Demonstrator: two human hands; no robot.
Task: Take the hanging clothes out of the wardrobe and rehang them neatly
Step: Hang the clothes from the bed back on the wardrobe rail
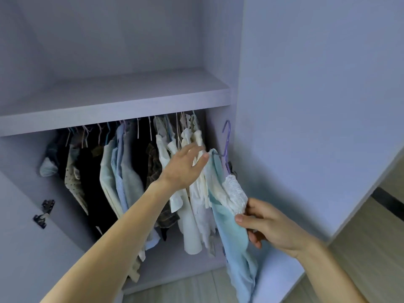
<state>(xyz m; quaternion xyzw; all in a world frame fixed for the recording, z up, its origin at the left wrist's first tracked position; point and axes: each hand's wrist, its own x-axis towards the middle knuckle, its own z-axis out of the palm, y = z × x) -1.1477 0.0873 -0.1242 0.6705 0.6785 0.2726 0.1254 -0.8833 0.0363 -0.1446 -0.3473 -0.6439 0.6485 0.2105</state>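
step: judged – one piece is out of the row and being handled, rehang not yet done
thing: blue garment point(231, 237) on a purple hanger point(227, 141), at the right end of the wardrobe point(175, 270) opening, in front of the row
hook: points up, just beside the right side panel; looks clear of the rail, but the rail is hidden behind the shelf point(113, 119) edge, so cannot tell for sure
long axis: garment runs top to bottom, slanting down and towards the camera; hanger on top, hem at the bottom edge of view
right hand point(269, 224): grip pinches the blue cloth between thumb and curled fingers, just below the lace trim point(236, 193)
left hand point(183, 167): grip spread, fingers straight, thumb tip at the garment's shoulder where the hanger arm ends; cannot tell if it bears any load
key relation: hook lies up and slightly left of the right grip – rail lies further up-left, behind the shelf edge
nearer hand: left, to the hanger's shoulder and the rail; right is well down the cloth
next move (judged): left takes the hanger neck, right steadies the cloth, hook goes up and back
risk (judged): cloth slips off the hanger arm
count, hands: 2
count, hangers out front: 1
count, garments in hand: 1
count, hung clothes point(122, 171): roughly a dozen, packed; exact number cannot tell
count, shelves: 1
count, hinges point(48, 204): 2, on the open door point(26, 237) at left
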